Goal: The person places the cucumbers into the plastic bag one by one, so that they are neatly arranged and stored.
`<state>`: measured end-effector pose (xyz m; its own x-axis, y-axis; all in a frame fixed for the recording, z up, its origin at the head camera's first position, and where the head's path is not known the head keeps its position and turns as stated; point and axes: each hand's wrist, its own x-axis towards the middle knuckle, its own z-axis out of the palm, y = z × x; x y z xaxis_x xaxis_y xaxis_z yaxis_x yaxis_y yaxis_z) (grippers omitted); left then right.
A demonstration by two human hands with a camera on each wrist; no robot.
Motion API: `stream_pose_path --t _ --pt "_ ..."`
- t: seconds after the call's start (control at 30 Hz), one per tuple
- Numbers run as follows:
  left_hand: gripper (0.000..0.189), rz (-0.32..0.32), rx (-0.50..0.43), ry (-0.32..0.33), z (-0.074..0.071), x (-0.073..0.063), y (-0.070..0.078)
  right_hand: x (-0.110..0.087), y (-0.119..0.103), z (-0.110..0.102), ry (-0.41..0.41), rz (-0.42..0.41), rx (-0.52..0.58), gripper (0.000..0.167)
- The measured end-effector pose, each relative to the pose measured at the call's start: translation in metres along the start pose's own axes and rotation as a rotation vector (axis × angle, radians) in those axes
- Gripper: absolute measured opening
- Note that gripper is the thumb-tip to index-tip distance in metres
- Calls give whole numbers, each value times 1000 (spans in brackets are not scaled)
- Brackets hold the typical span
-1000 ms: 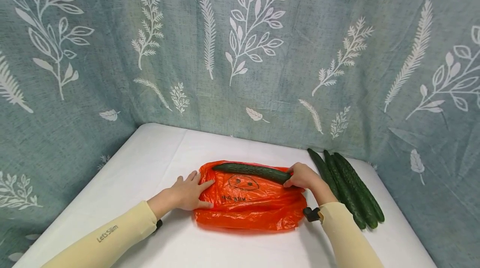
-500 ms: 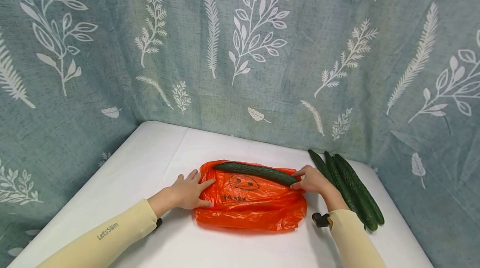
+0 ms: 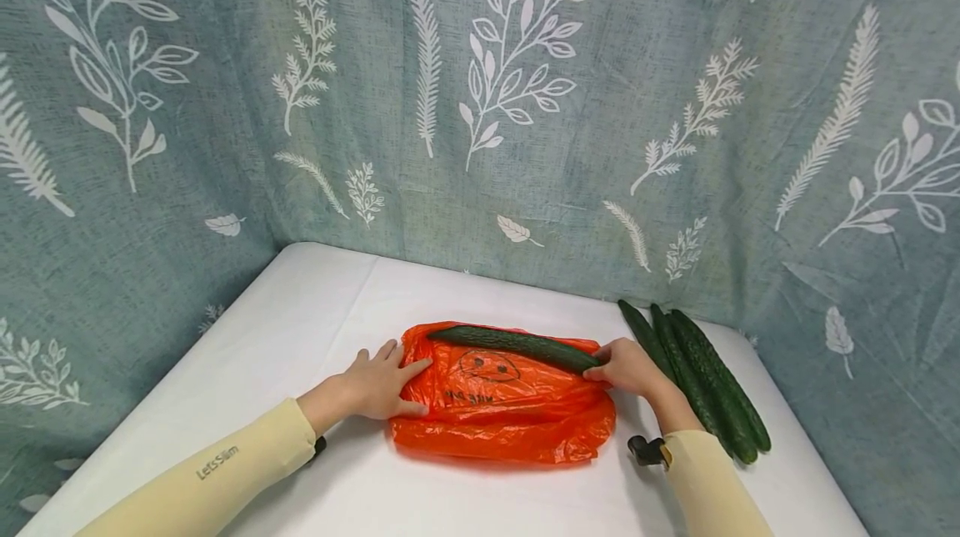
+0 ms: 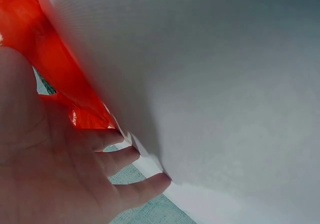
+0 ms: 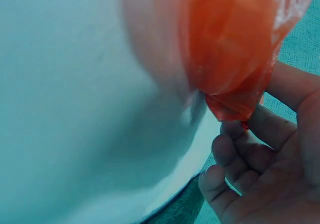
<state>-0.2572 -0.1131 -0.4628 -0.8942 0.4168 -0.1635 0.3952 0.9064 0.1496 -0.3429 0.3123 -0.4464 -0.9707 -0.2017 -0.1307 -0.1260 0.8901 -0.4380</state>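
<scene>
Plainly, the cucumber point(image 3: 517, 343) lies along the bag's point(image 3: 502, 444) far side, its long axis running left to right; our right hand point(image 3: 628, 366) is nearer, fingers pinching its right end, while our left hand point(image 3: 378, 385) presses the bag, fingers spread.

Your left hand point(image 3: 377, 385): palm down, fingers spread | your right hand point(image 3: 626, 368): fingers curled | your left arm point(image 3: 225, 458), right arm point(image 3: 708, 479): extended forward
</scene>
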Motion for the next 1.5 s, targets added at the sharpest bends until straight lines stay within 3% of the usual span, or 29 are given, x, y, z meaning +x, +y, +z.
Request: stream_pose_path --t 0.57,0.83,1.03,1.5 --pt "82 -7 -5 -8 -1 0 0 -7 4 5 77 -5 -37 36" --pt "83 -11 11 -17 -2 1 -2 -10 6 0 16 -49 -67 24" --pt "83 -18 16 -25 -7 2 -2 -14 7 -3 23 -87 -81 29" --pt "83 -27 9 -20 -3 2 0 -15 9 -2 13 -34 -104 40"
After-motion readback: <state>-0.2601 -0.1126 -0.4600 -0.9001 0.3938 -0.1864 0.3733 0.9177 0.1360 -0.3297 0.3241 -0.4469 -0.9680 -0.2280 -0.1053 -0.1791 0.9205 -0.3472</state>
